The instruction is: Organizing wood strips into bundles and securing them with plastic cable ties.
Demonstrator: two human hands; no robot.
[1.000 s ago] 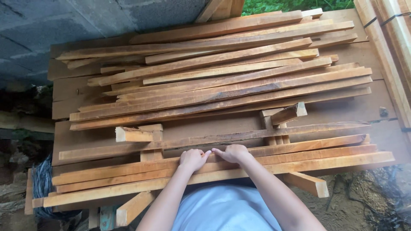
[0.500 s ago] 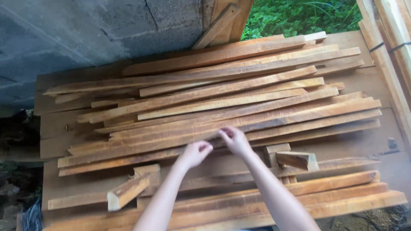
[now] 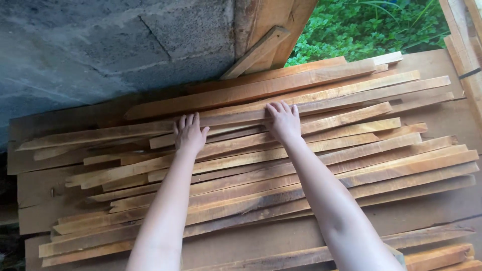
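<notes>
A loose pile of long, thin, reddish-brown wooden slats [image 3: 351, 150] lies across a wide wooden board [image 3: 442, 120]. Both my arms reach far over the pile. My left hand [image 3: 190, 133] rests flat, fingers spread, on a pale slat [image 3: 100, 134] in the upper left part of the pile. My right hand [image 3: 283, 120] lies palm down on a long slat [image 3: 351, 93] near the pile's far edge. Neither hand is closed around anything.
A grey concrete block wall [image 3: 110, 45] rises behind the pile. A slanted wooden beam [image 3: 261, 47] leans at the top centre. Green plants [image 3: 371, 27] show at the top right. More planks [image 3: 464, 50] stand along the right edge, and short pieces [image 3: 437, 256] lie at the bottom right.
Both hands have left the near slats and travelled across the pile to its far side, now lying flat on slats there. The view has tilted upward, showing more wall and plants.
</notes>
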